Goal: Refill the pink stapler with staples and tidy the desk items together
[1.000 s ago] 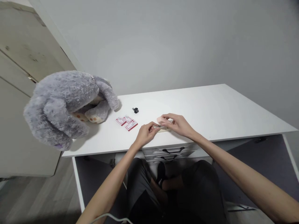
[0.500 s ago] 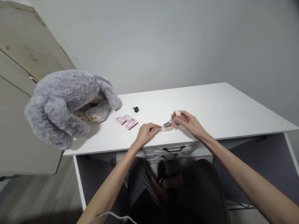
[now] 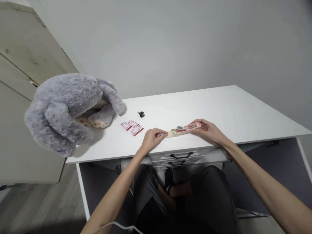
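Note:
A stapler [image 3: 185,129] lies folded wide open on the white desk, its pink upper arm to the right and its cream base [image 3: 172,133] to the left. A metal piece sticks up near the hinge, and the hollow inside of the pink arm faces up. Fingers of my left hand [image 3: 152,139] are closed on the left end of the base. My right hand [image 3: 210,131] grips the far right end of the pink arm, with some of its fingers hidden behind it. Small red-and-white boxes [image 3: 136,130] lie left of the stapler.
Behind the boxes is a small black-and-metal object [image 3: 141,114], perhaps a clip. A large grey plush toy [image 3: 70,104] covers the desk's left end. The desk [image 3: 219,107] meets a grey wall at the back. Drawers with black handles [image 3: 181,156] sit below the front edge.
The pink arm of the stapler has swung over to the right, from raised to nearly flat. My right hand has moved right with it. My left hand stays at the base.

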Action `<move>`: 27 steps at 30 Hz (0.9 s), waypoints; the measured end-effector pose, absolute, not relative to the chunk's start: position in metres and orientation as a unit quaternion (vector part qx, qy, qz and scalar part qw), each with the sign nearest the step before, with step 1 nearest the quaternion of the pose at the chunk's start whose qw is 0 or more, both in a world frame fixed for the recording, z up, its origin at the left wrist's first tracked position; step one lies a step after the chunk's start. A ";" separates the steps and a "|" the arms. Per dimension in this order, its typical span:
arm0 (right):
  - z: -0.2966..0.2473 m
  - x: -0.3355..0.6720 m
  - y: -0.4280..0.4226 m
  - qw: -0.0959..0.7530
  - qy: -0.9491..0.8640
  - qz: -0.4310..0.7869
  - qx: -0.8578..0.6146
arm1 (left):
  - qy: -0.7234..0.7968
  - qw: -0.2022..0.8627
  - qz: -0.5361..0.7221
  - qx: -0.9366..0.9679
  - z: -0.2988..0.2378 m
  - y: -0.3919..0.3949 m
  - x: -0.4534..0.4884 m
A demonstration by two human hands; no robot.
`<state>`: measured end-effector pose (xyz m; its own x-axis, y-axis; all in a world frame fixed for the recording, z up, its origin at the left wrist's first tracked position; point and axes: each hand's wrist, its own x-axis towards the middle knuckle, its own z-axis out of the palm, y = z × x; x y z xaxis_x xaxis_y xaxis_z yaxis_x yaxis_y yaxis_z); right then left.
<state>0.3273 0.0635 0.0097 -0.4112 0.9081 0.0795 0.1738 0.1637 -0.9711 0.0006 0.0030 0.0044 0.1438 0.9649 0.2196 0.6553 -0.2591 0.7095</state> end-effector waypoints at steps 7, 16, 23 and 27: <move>0.009 0.325 0.061 0.365 -0.663 0.486 -0.437 | 0.562 0.265 0.377 0.687 0.005 0.002 0.001; -0.004 0.329 0.066 0.375 -0.685 0.455 -0.428 | 0.570 0.287 0.506 0.581 0.010 0.001 0.002; -0.011 0.330 0.068 0.387 -0.697 0.440 -0.414 | 0.592 0.278 0.523 0.547 0.012 0.001 0.000; -0.018 0.328 0.069 0.392 -0.703 0.436 -0.402 | 0.622 0.237 0.508 0.547 0.012 -0.002 -0.006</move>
<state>0.3284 0.0690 -0.0176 -0.3690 0.9074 0.2009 0.2241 0.2966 -0.9283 -0.0064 -0.0016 0.0123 -0.2902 0.9208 0.2607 0.4389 -0.1140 0.8913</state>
